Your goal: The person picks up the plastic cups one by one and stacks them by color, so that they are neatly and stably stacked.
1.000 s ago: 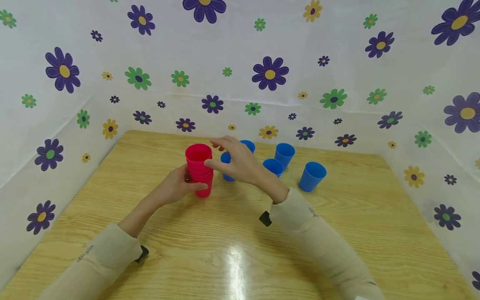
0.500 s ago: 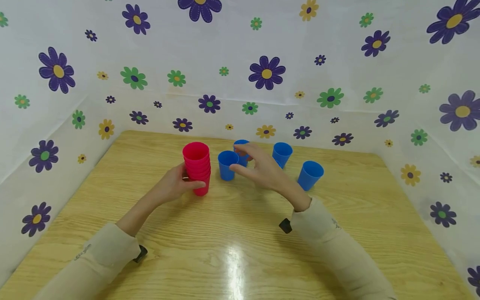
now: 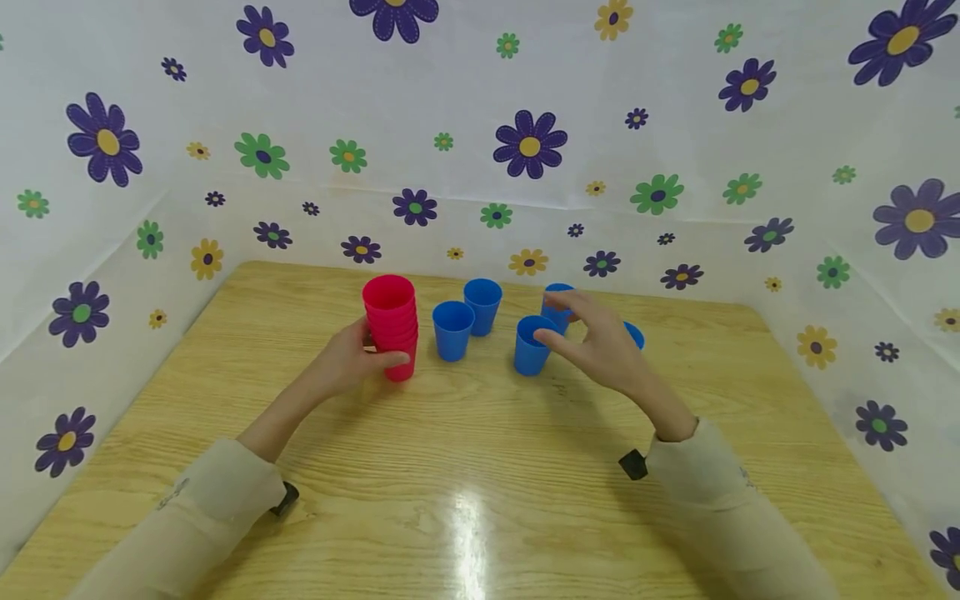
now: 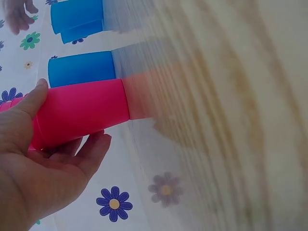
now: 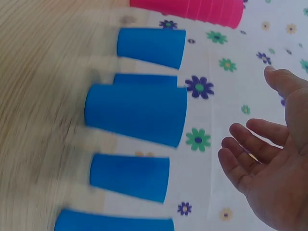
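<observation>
A stack of red cups (image 3: 392, 317) stands upright on the table, its top cup mouth up. My left hand (image 3: 348, 358) grips the stack low down, thumb across the front, as the left wrist view also shows around the lower red cup (image 4: 82, 113). To the right, my right hand (image 3: 603, 346) hovers above the blue cups, fingers spread and loosely bent, holding nothing. Nearest to it in the head view are a front blue cup (image 3: 528, 354) and one behind it (image 3: 555, 318). In the right wrist view the right hand (image 5: 274, 159) is apart from the blue cups (image 5: 134, 113).
Two more blue cups, one in front (image 3: 452, 335) and one behind (image 3: 482, 308), stand between the stack and my right hand. Another blue cup (image 3: 634, 335) is mostly hidden behind the right hand. A flowered cloth (image 3: 442, 100) lines the table's (image 3: 420, 467) back and sides.
My right hand has moved from beside the red stack rightward over the blue cups, uncovering the left ones. My left hand has kept its grip on the stack.
</observation>
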Available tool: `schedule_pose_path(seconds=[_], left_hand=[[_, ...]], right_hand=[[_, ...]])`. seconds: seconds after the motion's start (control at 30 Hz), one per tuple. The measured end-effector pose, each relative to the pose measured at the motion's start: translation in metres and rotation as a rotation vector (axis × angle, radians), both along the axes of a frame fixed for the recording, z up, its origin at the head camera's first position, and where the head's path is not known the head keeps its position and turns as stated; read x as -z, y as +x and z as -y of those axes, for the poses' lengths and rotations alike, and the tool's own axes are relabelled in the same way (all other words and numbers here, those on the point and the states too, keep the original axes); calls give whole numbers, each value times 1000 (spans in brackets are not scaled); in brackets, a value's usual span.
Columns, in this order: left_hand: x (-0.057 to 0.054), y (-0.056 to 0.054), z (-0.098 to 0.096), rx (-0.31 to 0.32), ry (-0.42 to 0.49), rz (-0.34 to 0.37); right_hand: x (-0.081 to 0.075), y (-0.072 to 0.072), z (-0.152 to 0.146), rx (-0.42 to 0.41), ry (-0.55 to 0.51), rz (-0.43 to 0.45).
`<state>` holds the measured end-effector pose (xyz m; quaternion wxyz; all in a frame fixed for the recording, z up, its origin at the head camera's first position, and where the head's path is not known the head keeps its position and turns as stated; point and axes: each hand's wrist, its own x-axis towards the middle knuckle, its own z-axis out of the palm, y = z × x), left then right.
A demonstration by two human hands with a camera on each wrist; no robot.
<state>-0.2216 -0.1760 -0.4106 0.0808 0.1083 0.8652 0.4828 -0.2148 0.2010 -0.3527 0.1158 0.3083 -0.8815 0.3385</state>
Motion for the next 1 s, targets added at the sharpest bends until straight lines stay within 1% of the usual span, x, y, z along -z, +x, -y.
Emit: schedule_pose_path(seconds=[0.1,0.3,0.47,0.63,0.8,1.0], left_hand=[[0,-4,0,-9,4,6],[-2,-13,-1,-29,5,4],[0,-21,-1,-37,20,1],[2,-29,-2,-57,42,9],[0,-36,-5,-81,56,21],[-1,-44,-6,-101,62,15]], right_hand=[[1,0,-18,40,-6,-31],[5,0,-53,123,-22,-19],[10,-1,-75,182,-18,-21],[17,0,-90,207,-6,19],[26,-1,-101,230,16,53],[37,-4,-106,262,32,163]])
